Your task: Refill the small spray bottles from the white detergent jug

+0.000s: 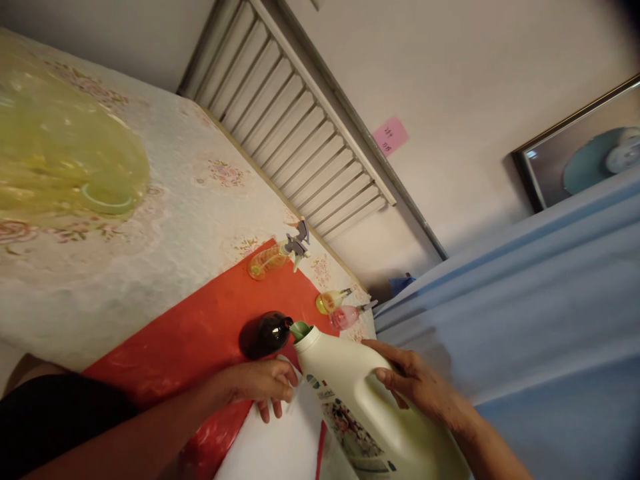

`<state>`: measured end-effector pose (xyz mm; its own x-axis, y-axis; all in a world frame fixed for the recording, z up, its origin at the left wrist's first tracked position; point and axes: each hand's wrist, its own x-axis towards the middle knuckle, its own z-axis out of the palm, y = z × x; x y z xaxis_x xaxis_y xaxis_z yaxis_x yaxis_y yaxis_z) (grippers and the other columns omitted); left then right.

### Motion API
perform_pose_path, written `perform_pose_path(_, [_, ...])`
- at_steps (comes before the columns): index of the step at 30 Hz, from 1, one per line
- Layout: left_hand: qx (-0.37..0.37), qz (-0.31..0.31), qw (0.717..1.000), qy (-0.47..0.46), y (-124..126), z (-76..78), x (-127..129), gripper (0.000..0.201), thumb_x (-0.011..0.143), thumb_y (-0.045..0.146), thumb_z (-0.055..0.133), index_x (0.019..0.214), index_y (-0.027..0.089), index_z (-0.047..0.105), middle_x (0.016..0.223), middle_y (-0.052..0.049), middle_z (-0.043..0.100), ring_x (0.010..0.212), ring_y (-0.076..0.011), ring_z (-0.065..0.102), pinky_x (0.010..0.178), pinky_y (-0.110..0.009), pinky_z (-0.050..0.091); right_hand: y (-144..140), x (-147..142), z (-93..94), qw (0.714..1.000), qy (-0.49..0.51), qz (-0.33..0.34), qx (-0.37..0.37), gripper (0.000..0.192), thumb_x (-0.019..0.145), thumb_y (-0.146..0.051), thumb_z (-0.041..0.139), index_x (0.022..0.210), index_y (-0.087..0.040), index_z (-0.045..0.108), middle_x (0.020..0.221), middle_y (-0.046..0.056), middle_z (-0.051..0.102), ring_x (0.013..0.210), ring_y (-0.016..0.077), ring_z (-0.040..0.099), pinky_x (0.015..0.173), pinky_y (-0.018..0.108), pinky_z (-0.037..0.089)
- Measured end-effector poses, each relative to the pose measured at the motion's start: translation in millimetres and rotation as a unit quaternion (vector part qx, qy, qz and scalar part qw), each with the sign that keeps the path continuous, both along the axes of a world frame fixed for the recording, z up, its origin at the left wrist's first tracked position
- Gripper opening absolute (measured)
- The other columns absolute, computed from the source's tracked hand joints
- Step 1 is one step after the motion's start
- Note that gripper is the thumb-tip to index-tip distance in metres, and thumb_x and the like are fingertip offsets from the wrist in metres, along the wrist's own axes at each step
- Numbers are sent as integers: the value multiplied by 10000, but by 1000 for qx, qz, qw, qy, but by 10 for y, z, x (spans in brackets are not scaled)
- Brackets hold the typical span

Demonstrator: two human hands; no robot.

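Observation:
A large cream-coloured detergent jug [333,367] with a printed label leans up from the bottom edge. My right hand [413,380] is closed around its handle. The jug's green spout [301,330] is close to the mouth of a dark brown bottle [266,335]; whether they touch, I cannot tell. To the left of the jug, my left hand [273,387] hovers over a white sheet-like thing [280,433], its fingers loosely bent and apart. Nothing shows clearly in it.
A red mat [200,333] lies over a flowered tablecloth [200,220]. A spray bottle [270,260], a small yellow bottle [330,302] and a pink bottle [345,317] stand beyond. A big yellowish clear container [65,133] is at left; a blue curtain [525,280] hangs at right.

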<state>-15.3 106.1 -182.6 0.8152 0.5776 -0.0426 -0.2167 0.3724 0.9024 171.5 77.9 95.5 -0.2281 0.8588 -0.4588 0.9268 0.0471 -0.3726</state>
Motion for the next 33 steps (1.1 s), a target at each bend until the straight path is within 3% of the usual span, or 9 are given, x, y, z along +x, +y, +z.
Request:
perform_pose_path(12, [1, 2, 1000, -4, -4, -65, 10, 391, 693, 335, 686, 1019, 193, 524, 898, -27, 597, 681, -181, 680, 468, -252, 513, 4, -17, 7, 1000, 1, -5, 1, 592, 876, -479, 539, 1375, -171, 462, 640, -31, 495, 481, 87, 421, 469, 216, 322])
perform_pose_path(33, [-6, 2, 1000, 6, -26, 61, -31, 407, 659, 341, 705, 988, 189, 519, 871, -15, 582, 653, -162, 663, 472, -246, 510, 13, 15, -10, 1000, -3, -7, -1, 583, 884, -466, 529, 1387, -185, 444, 656, -31, 507, 484, 88, 421, 477, 223, 328])
